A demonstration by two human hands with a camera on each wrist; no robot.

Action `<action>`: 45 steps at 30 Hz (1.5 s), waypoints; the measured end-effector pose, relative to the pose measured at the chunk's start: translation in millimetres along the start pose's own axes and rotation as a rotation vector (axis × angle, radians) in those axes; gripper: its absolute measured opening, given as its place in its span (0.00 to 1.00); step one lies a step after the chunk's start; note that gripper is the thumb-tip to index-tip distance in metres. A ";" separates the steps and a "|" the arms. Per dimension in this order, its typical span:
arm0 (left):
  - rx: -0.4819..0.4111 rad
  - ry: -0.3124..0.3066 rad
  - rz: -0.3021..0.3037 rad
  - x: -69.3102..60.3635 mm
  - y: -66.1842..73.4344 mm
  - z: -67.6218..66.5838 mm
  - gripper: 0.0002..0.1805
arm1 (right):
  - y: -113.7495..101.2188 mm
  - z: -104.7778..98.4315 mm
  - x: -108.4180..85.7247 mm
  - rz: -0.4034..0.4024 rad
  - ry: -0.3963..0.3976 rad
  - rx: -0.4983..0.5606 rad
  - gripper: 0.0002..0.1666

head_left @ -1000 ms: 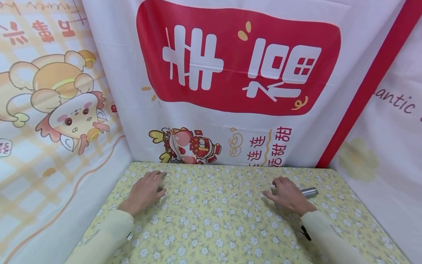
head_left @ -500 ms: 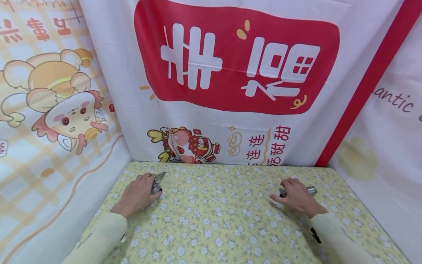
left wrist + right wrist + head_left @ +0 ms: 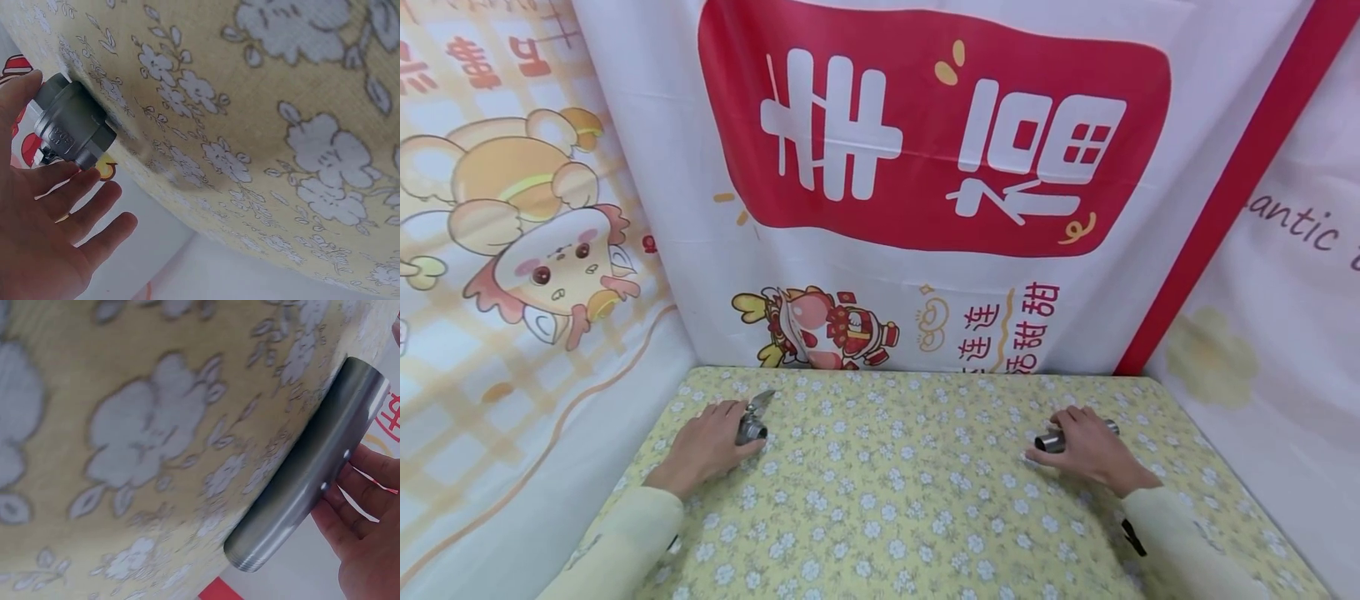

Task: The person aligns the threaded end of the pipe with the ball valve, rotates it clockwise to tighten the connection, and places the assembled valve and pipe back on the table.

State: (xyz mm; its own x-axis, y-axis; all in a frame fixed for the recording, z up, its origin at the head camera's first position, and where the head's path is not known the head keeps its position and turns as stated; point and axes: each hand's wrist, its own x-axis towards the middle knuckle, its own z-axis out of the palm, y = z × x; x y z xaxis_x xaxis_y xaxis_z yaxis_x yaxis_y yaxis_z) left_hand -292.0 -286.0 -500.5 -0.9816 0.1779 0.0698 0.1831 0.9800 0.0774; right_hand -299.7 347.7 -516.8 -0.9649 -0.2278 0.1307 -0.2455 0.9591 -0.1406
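Observation:
At the left of the table, my left hand (image 3: 707, 443) holds a grey metal ball valve (image 3: 750, 431) with its lever (image 3: 761, 403) pointing up and away. In the left wrist view, the thumb lies on one hex end of the valve (image 3: 74, 122) and the index finger touches its other side; the remaining fingers are spread. Over on the right, my right hand (image 3: 1092, 450) lies over a smooth steel pipe (image 3: 1051, 442), fingers curled around it. The right wrist view shows fingertips against the side of the pipe (image 3: 306, 465), which has fine threads at its near end.
A yellow floral cloth (image 3: 880, 500) covers the table. Printed white curtains (image 3: 925, 308) stand along its back, left and right sides. A dark strap (image 3: 1133, 537) shows by the right cuff.
My right hand has moved right along the pipe, uncovering its left end. My left hand has shifted slightly left and back, so the valve and lever now show. Both objects stay in place.

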 end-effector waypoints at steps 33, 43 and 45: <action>-0.279 -0.077 0.008 -5.9 -22.4 8.2 0.47 | 12.2 -5.0 2.1 -0.102 -0.067 -0.101 0.37; -0.296 -0.085 -0.026 -5.5 -23.8 9.5 0.49 | 10.1 -1.8 4.1 -0.134 -0.038 -0.158 0.33; -0.297 -0.081 -0.021 -5.3 -23.3 10.6 0.49 | 10.0 -0.8 3.9 -0.141 -0.027 -0.177 0.32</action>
State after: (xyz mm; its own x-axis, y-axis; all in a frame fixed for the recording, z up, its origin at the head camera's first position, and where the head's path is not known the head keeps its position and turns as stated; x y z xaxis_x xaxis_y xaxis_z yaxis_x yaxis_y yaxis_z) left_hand -291.6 -308.9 -513.2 -0.9844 0.1757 -0.0132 0.1588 0.9170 0.3659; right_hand -305.9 356.6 -516.8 -0.9249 -0.3638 0.1104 -0.3602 0.9315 0.0514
